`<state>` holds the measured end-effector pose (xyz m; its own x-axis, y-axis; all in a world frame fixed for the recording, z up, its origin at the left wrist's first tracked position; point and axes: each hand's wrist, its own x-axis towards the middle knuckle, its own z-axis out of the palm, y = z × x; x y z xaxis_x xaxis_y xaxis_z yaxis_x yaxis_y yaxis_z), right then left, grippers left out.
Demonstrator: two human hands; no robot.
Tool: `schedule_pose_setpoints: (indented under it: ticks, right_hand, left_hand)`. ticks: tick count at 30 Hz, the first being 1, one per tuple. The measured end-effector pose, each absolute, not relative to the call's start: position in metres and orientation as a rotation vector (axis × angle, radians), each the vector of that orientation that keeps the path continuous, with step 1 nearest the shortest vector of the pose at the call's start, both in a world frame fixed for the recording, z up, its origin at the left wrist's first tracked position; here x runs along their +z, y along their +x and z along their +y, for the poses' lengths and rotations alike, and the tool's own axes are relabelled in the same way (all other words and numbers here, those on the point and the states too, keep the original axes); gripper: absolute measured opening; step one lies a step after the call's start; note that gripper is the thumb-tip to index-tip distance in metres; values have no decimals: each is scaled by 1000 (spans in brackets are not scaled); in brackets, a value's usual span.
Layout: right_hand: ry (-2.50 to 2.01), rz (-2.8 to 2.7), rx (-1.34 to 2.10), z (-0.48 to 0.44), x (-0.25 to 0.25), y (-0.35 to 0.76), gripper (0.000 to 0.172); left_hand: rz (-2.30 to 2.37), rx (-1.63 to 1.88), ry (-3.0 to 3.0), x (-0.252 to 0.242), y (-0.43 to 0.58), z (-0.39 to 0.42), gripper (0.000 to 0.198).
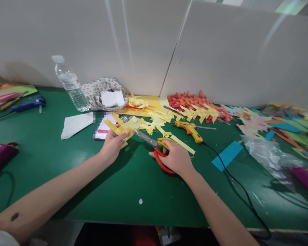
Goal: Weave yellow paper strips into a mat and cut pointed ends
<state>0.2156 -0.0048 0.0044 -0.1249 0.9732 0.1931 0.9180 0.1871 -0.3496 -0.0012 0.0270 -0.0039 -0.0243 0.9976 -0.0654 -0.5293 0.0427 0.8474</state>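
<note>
Head view: tissue (pixel 112 98) in pouch (pixel 100 92)

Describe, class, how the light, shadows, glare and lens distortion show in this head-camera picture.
Head view: bright streaks of glare cross the white boards; the left hand casts a soft shadow on the green table; a pixelated patch hides part of the card; the wide lens bends the table edge and stretches the corners.

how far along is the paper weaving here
Done: a heap of finished woven pieces in red, orange and yellow lies by the back wall. In hand: the left hand holds a yellow woven piece while the right hand works red-handled scissors at its strip ends. Left: loose yellow strips lie unwoven beside the glue gun.
</note>
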Motion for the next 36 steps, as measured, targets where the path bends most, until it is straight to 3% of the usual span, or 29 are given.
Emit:
schedule_pose_setpoints:
  ticks: [8,13,18,25,36]
  right_hand:
    - [-1660,-2009,147,-7,4,214,48]
    - [-1558,-1829,339,-7,4,215,46]
    - [-1484,-1995,465,-9,5,214,49]
    - [-1651,-2057,441,-7,2,207,43]
    - [-1752,-2009,392,-6,0,207,48]
  left_hand:
    - [933,1418,730,0,1,24,37]
    - [963,1436,739,-1,1,23,37]
    - [946,1413,763,-1,1,23,37]
    - [892,1408,746,0,2,22,36]
    - [787,1368,677,0,2,22,35]
